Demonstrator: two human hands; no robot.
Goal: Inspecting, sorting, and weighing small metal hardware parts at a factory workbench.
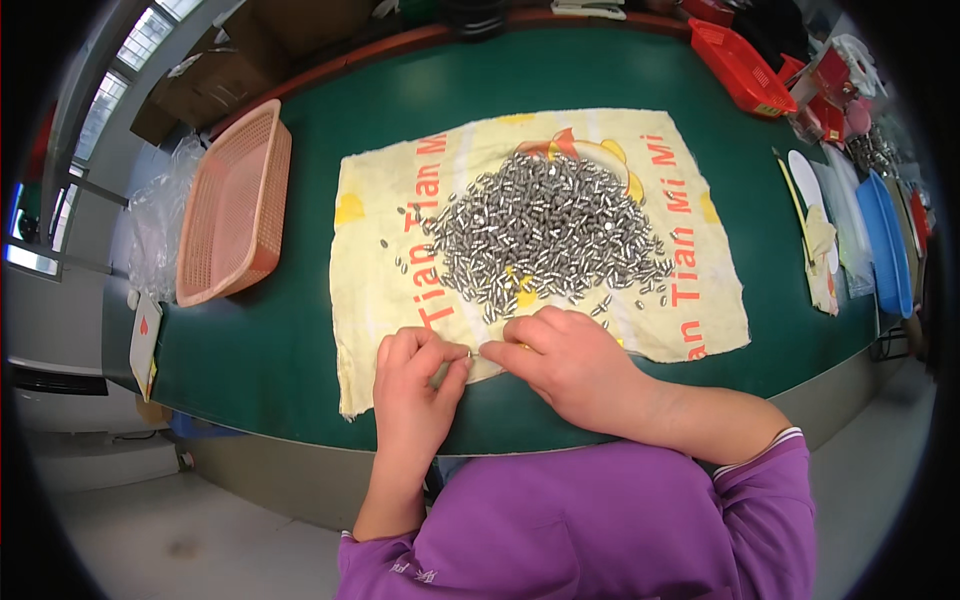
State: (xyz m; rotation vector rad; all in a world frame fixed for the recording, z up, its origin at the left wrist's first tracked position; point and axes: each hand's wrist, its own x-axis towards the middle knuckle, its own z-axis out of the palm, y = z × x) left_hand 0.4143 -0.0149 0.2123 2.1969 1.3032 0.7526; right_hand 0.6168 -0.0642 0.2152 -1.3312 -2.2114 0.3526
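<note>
Left hand (412,385): thumb and index finger pinch 1 small silvery piece (469,353), lower centre of frame. Right hand (575,362): fingertips just beside it; grip cannot be determined. Piece (judged by appearance): light, rigid, probably slippery; grasp across its sides.

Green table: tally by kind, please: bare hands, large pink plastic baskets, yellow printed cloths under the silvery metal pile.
Bare left hand, right hand: 2
Large pink plastic basket: 1
Yellow printed cloth: 1
Total: 4, without the overlapping silvery metal pieces
</note>
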